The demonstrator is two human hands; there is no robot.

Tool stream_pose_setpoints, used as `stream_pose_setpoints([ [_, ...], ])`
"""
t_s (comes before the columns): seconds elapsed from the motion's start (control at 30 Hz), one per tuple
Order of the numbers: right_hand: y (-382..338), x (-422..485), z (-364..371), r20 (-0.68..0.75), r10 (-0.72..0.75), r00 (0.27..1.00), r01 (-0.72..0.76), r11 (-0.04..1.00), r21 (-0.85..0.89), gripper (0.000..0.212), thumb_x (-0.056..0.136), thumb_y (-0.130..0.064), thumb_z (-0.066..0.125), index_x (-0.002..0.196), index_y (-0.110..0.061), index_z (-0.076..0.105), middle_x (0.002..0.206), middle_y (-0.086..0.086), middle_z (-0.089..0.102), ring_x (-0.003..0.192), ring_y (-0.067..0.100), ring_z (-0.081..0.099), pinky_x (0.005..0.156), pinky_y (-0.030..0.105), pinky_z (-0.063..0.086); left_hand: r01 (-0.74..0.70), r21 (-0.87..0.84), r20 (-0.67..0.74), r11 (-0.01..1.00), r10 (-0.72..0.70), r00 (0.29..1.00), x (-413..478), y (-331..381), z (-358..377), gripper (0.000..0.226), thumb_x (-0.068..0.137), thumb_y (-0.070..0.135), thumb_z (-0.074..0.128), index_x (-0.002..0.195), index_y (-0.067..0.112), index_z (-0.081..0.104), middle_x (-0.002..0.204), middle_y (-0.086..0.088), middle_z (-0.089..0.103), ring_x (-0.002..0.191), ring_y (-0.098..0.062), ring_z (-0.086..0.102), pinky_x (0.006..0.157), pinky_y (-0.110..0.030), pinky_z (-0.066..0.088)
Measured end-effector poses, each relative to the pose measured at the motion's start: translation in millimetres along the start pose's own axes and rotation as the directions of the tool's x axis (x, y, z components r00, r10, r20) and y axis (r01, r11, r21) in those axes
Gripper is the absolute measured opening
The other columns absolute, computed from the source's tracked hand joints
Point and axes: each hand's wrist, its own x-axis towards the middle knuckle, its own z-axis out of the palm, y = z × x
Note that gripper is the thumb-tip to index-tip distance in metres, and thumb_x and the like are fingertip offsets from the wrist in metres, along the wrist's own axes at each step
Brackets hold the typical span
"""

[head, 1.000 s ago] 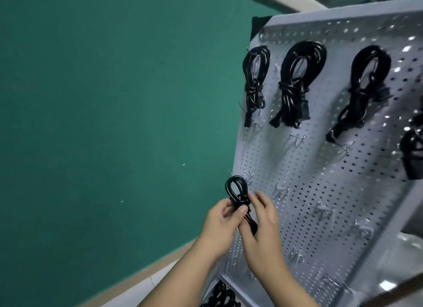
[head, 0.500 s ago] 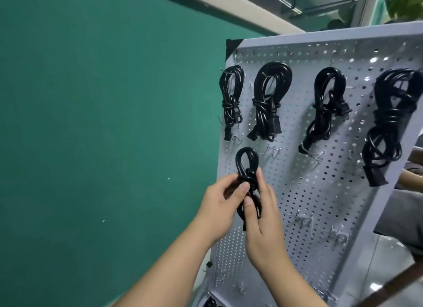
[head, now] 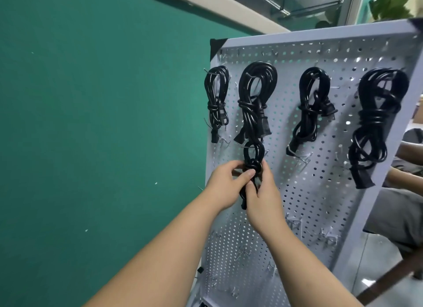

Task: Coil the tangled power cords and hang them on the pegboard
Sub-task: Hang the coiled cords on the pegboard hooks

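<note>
A small coiled black cord (head: 253, 154) is held against the white pegboard (head: 304, 192), its top loop at a metal hook just under the second hanging cord. My left hand (head: 225, 185) pinches the cord's wrapped middle from the left. My right hand (head: 263, 195) grips its lower part from the right, with the plug end poking out below. Several coiled black cords hang in the top row: a thin cord (head: 216, 100), a thick cord (head: 255, 100), a third cord (head: 313, 107) and the largest cord (head: 377, 123).
A green wall (head: 91, 123) stands left of the board. Bare metal hooks (head: 303, 159) stick out of the lower rows. Another person's arm and grey-clad legs (head: 402, 210) are at the right edge, with a brown wooden bar (head: 389, 279) below.
Both hands have lifted the small coil up the board, from the lower rows to just below the second hanging cord. The view has swung to show the board's right side.
</note>
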Motion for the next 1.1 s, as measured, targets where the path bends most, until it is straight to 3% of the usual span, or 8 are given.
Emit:
stream_pose_setpoints([
  [0.13,4.9,7.5,-3.1,-0.01,-0.029,1.0,0.027,0.987,-0.161,0.062,0.103,-0.023,0.053,0.162,-0.025,0.034,0.155,-0.002,0.053,0.144,0.022,0.047,0.119,0.046,0.041,-0.002,0.081,0.018,0.997,0.0,1.0,6.9,-8.5,1.0,0.04,0.097,0.039,0.075,0.134,0.027,0.07,0.123,0.013,0.073,0.114,-0.008,0.067,0.102,-0.044,0.057],
  [0.37,16.9,-27.1,-4.6,-0.065,-0.088,0.994,0.069,0.965,-0.252,0.075,0.106,-0.026,0.057,0.169,-0.02,0.017,0.171,0.002,0.031,0.158,0.017,0.026,0.128,0.035,0.023,-0.046,0.184,0.053,0.982,0.036,0.998,-18.2,-28.0,-3.8,0.046,0.097,0.041,0.075,0.14,0.025,0.066,0.134,0.011,0.069,0.12,-0.008,0.064,0.108,-0.036,0.051],
  [0.5,23.0,-51.3,1.2,-0.184,-0.18,0.966,0.129,0.957,-0.259,0.068,0.106,-0.022,0.053,0.167,-0.015,0.025,0.171,0.002,0.031,0.158,0.016,0.024,0.125,0.023,0.013,-0.027,0.097,-0.026,0.995,0.03,0.999,-47.4,-50.8,-15.4,0.038,0.099,0.032,0.075,0.134,0.019,0.071,0.126,0.006,0.074,0.114,-0.01,0.069,0.103,-0.028,0.053],
  [0.67,52.4,-108.6,45.8,-0.114,-0.363,0.925,0.329,0.913,-0.242,0.05,0.097,-0.004,0.056,0.147,-0.007,0.055,0.14,0.009,0.057,0.132,0.025,0.05,0.115,0.035,0.038,0.213,-0.014,-0.086,0.977,-0.213,0.973,-117.7,-126.7,-29.5,0.027,0.098,0.016,0.075,0.125,0.011,0.074,0.112,-0.004,0.077,0.101,-0.008,0.071,0.094,-0.016,0.052],
  [0.77,88.6,-135.2,84.3,0.111,-0.188,0.976,0.208,0.954,-0.215,0.046,0.099,-0.01,0.057,0.144,-0.017,0.058,0.135,0.001,0.056,0.126,0.02,0.053,0.108,0.033,0.043,0.476,0.039,-0.069,0.879,-0.473,0.878,-164.8,-181.8,-30.3,0.026,0.098,0.019,0.073,0.124,0.019,0.073,0.095,0.011,0.075,0.078,-0.005,0.066,0.075,-0.018,0.053],
  [0.87,148.3,-154.5,111.3,0.366,0.074,0.928,0.042,0.953,-0.301,0.043,0.101,-0.017,0.059,0.144,-0.021,0.06,0.135,0.001,0.06,0.114,0.02,0.061,0.1,0.037,0.05,0.577,0.26,-0.006,0.774,-0.596,0.803,-196.4,-228.1,-28.1,0.027,0.096,0.029,0.073,0.122,0.024,0.072,0.098,0.013,0.074,0.085,-0.012,0.068,0.073,-0.024,0.05],
  [0.97,217.2,-183.9,114.1,0.464,0.468,0.752,-0.212,0.838,-0.502,0.043,0.1,-0.019,0.065,0.142,-0.018,0.062,0.135,0.007,0.066,0.112,0.029,0.068,0.096,0.037,0.053,0.545,0.451,0.144,0.706,-0.661,0.737,-222.5,-256.9,-23.8,0.031,0.097,0.033,0.07,0.127,0.026,0.068,0.112,0.008,0.071,0.098,-0.014,0.069,0.081,-0.03,0.054],
  [1.1,279.8,-220.5,108.9,0.407,0.787,0.464,-0.307,0.573,-0.76,0.038,0.098,-0.027,0.069,0.131,-0.011,0.063,0.128,0.013,0.07,0.118,0.034,0.065,0.089,0.032,0.048,0.495,0.564,0.3,0.661,-0.722,0.623,-249.1,-287.1,-10.3,0.039,0.097,0.038,0.074,0.132,0.024,0.064,0.113,0.005,0.069,0.1,-0.017,0.068,0.093,-0.037,0.056],
])
